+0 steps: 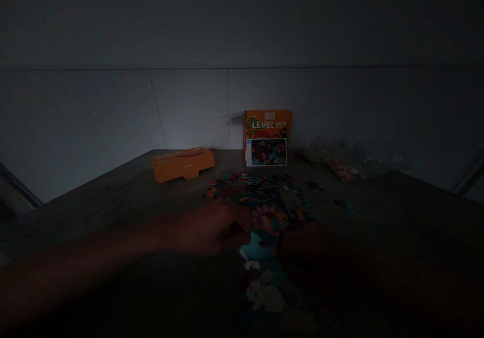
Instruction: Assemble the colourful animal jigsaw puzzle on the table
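A partly joined puzzle (266, 295) with a white rabbit runs up the middle of the dim table. My left hand (217, 227) is at its left edge, fingers curled together beside a light blue piece (257, 246); anything between the fingertips is too dark to make out. On the right, my right hand (302, 242) lies in deep shadow against the other side of the puzzle, its fingers hidden. Just beyond the hands is a purple and orange section (270, 218). Many loose pieces (230, 184) are heaped farther back.
An orange box (268, 121) stands by the wall with a picture card (266, 152) leaning on it. An orange box part (183, 165) lies back left. Clear plastic bags (351, 159) sit back right, near a stray piece (347, 206).
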